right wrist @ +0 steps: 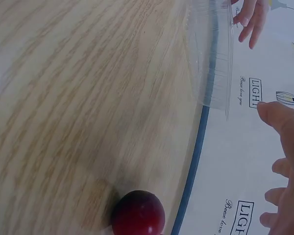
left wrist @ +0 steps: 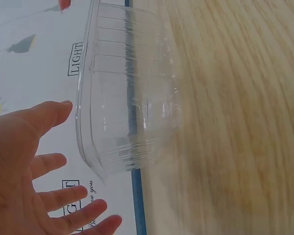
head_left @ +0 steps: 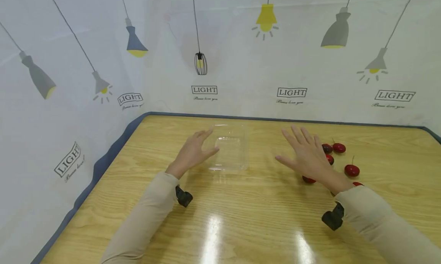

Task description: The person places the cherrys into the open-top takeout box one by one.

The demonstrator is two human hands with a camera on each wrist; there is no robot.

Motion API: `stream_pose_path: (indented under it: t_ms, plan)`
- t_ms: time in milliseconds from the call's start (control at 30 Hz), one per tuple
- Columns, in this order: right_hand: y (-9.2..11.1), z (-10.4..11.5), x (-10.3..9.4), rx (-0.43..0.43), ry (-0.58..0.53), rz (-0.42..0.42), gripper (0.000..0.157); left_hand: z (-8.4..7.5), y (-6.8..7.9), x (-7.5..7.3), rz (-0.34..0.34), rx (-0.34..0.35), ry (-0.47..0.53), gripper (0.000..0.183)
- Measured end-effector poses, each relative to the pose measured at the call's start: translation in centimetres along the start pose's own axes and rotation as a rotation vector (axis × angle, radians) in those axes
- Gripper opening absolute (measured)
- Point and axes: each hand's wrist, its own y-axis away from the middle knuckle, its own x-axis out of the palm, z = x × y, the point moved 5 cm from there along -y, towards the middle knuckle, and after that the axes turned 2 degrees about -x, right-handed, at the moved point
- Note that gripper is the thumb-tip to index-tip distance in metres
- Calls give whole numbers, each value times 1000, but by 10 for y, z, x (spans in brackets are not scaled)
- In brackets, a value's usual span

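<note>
A clear plastic box [head_left: 228, 166] stands on the wooden table, its open top facing up. My left hand [head_left: 193, 152] is at the box's left side, fingers spread; the left wrist view shows the hand [left wrist: 34, 166] beside the box's rim [left wrist: 83, 122] with nothing in it. To the right, my right hand [head_left: 304, 157] hovers with fingers spread, holding nothing. Dark red cherries [head_left: 351, 170], several of them, lie around and partly behind that hand. One cherry [right wrist: 138, 214] shows large in the right wrist view, below the right hand [right wrist: 289, 171].
The wooden table [head_left: 255, 218] has a blue edge [head_left: 268, 119] at the back. Behind it hangs a white cloth [head_left: 237, 65] printed with lamps and lettering. Both wrists carry small black cameras [head_left: 333, 218] below the beige sleeves [head_left: 372, 214].
</note>
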Motion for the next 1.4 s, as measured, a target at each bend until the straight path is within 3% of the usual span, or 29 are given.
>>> stream_pose_path:
  t_ms: [300,600,867,1400]
  plan:
    - [13,-5,-9,-8,-18,-30,75,7,3,1,18,6,173,65]
    - [28,-21,-14,72,-126,-7,74,13,5,2,46,-12,230,63]
    - [35,-34,-13,123,-153,17,75,18,6,7,129,-70,427,61]
    - [54,-56,-23,214,-234,3,72,26,3,13,98,-138,517,55]
